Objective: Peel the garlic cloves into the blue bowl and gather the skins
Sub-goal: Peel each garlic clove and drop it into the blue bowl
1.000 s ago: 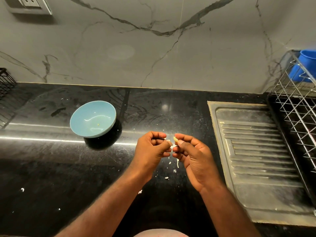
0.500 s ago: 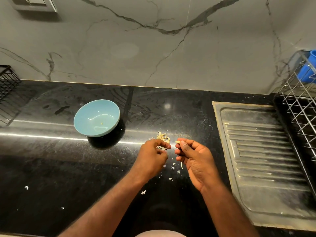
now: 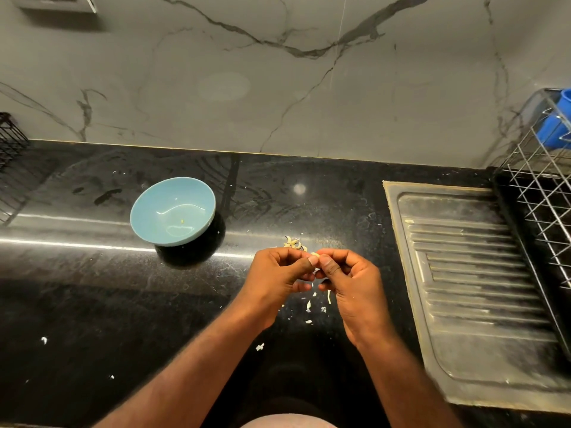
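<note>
My left hand point(image 3: 278, 273) and my right hand point(image 3: 352, 279) meet over the black counter point(image 3: 92, 304), thumbs and fingertips pinching a small pale garlic clove point(image 3: 314, 257) between them. The clove is mostly hidden by my fingers. A small pile of garlic skins point(image 3: 295, 243) lies on the counter just beyond my hands. More skin scraps point(image 3: 312, 304) are scattered below my hands. The blue bowl point(image 3: 160, 208) stands to the left of my hands, with only a tiny yellowish speck inside.
A steel sink drainboard point(image 3: 472, 288) lies to the right. Beyond it is a wire dish rack point(image 3: 543, 193) holding a blue container point(image 3: 557, 125). A black wire basket point(image 3: 9, 149) sits at the far left. The marble wall runs along the back.
My hands parted half a second ago, showing the skin pile beyond them. They have come together again on the clove. The view has drifted slightly.
</note>
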